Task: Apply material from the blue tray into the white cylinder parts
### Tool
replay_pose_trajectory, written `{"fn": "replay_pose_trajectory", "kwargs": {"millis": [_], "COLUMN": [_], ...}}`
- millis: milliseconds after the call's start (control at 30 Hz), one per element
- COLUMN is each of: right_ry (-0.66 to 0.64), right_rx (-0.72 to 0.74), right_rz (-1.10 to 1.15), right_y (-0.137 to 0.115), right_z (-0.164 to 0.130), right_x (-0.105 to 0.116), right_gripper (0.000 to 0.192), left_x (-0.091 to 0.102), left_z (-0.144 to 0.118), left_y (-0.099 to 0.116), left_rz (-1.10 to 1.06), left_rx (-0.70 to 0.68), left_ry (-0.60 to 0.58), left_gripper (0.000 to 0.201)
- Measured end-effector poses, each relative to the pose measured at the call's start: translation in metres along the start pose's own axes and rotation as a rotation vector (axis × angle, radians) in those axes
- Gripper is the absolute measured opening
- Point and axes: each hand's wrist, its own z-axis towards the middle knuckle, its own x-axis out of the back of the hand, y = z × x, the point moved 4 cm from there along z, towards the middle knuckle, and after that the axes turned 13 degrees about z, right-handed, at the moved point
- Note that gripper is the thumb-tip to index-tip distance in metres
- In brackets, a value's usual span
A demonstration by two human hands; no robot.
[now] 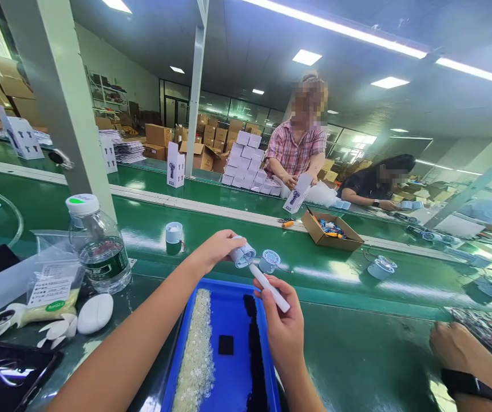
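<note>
While the left hand (pixel 218 247) grips a small white cylindrical part (pixel 243 255) by its fingertips, the right hand (pixel 284 326) is closed around a white pen-like tool (pixel 269 288) whose tip meets that part. Both hover above a blue tray (pixel 233 372) at the bench's near edge, holding a strip of clear beads (pixel 197 355), a strip of black pieces (pixel 255 355) and a black square (pixel 226 344).

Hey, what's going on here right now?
A person at a green conveyor line holds a small round white part in the left hand and a white pen-like tool in the right hand, its tip at the part. Below the hands sits a blue tray with a strip of clear bits and a strip of black bits. Similar round parts lie on the belt. Across it, another person handles a white box.
</note>
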Motion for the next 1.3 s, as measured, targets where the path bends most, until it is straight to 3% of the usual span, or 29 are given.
{"fn": "replay_pose_trajectory", "kwargs": {"millis": [400,500,633,733,900,1067,1167,1300], "right_ry": [0.025,0.048,-0.186,-0.242,-0.173,-0.121,-0.095,-0.063], "right_rx": [-0.017,-0.014,-0.088,-0.065,-0.045,-0.048,-0.044,-0.052], "right_rz": [-0.089,-0.241,-0.335,-0.284,-0.127,-0.049,-0.039,-0.046], "right_y": [0.000,0.001,0.006,0.005,0.005,0.005,0.005,0.004], "right_z": [0.001,0.002,0.000,-0.003,-0.006,-0.002,0.002,0.006], "right_x": [0.000,0.000,-0.015,-0.023,-0.026,-0.025,-0.023,-0.017], "right_gripper": [0.030,0.033,0.035,0.037,0.038,0.042,0.044,0.044], "left_x": [-0.010,-0.014,-0.022,-0.030,-0.041,-0.042,-0.046,-0.056], "left_z": [0.003,0.000,-0.012,-0.020,-0.019,-0.012,-0.008,-0.008], "left_y": [-0.005,0.003,0.014,0.015,0.004,-0.005,-0.006,-0.002], "left_rz": [0.090,0.101,0.041,0.038,-0.274,-0.516,-0.458,-0.198], "left_rx": [-0.026,-0.100,-0.232,-0.300,-0.244,-0.211,-0.269,-0.338], "left_ry": [-0.020,0.119,0.387,0.544,0.435,0.429,0.366,0.195], "left_gripper": [0.023,0.017,0.034,0.042,0.043,0.042,0.037,0.029]}}
